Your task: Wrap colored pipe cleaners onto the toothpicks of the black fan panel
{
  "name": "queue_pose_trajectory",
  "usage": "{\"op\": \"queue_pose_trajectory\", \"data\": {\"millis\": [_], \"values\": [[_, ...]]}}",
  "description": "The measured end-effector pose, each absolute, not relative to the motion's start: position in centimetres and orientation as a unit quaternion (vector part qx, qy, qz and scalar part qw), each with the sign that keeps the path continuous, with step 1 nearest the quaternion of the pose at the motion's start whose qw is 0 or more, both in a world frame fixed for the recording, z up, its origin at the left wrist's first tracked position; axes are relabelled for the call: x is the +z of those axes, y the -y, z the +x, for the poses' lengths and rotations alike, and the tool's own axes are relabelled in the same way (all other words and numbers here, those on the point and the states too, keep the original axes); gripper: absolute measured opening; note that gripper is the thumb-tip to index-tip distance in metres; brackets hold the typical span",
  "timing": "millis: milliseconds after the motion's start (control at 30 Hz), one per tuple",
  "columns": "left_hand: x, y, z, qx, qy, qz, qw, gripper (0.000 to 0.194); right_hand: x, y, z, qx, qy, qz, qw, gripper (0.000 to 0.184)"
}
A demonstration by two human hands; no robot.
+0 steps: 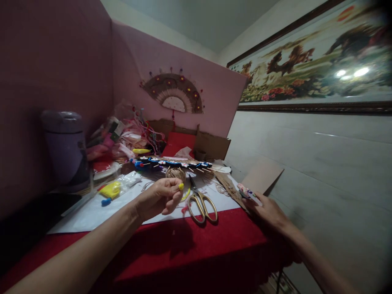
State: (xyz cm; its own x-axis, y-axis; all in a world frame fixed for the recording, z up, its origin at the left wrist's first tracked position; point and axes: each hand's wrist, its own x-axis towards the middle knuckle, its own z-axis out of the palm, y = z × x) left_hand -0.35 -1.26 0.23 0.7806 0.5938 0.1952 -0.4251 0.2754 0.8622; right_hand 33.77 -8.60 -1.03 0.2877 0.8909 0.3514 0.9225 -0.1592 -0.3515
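Note:
My left hand [161, 198] hovers over the white sheet [92, 214] on the red table [199, 245], fingers curled, pinching a small yellow lump of clay [181, 186] at the fingertips. My right hand [266, 210] rests at the table's right edge, closed on a small flat piece with pink and blue decoration [247, 192]. Gold-handled scissors [200, 202] lie between the two hands. Just behind my left hand sits a ball of twine [175, 173].
A blue decorated fan frame with toothpicks [171, 162] lies farther back. A purple jar [64, 143] stands at left, with a bag of yellow clay [114, 188] near it. Craft clutter [131, 136], a cardboard box [211, 145] and a cardboard sheet [263, 175] fill the rear.

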Motion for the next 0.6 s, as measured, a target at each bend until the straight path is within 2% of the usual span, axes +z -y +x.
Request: {"op": "queue_pose_trajectory", "data": {"millis": [100,267,600], "values": [[0.1,1.3,-0.3,0.320,-0.083,0.512,0.793,0.014,-0.9,8.3,34.1,-0.016,0.632,-0.755,0.175,0.033],[0.1,1.2,-0.3,0.318,-0.085,0.512,0.794,0.013,-0.6,8.2,33.5,-0.031,0.656,-0.747,0.100,0.028],[0.2,1.4,-0.3,0.319,-0.092,0.510,0.794,0.014,-2.4,7.7,33.1,-0.031,0.663,-0.747,0.048,0.032]]}}
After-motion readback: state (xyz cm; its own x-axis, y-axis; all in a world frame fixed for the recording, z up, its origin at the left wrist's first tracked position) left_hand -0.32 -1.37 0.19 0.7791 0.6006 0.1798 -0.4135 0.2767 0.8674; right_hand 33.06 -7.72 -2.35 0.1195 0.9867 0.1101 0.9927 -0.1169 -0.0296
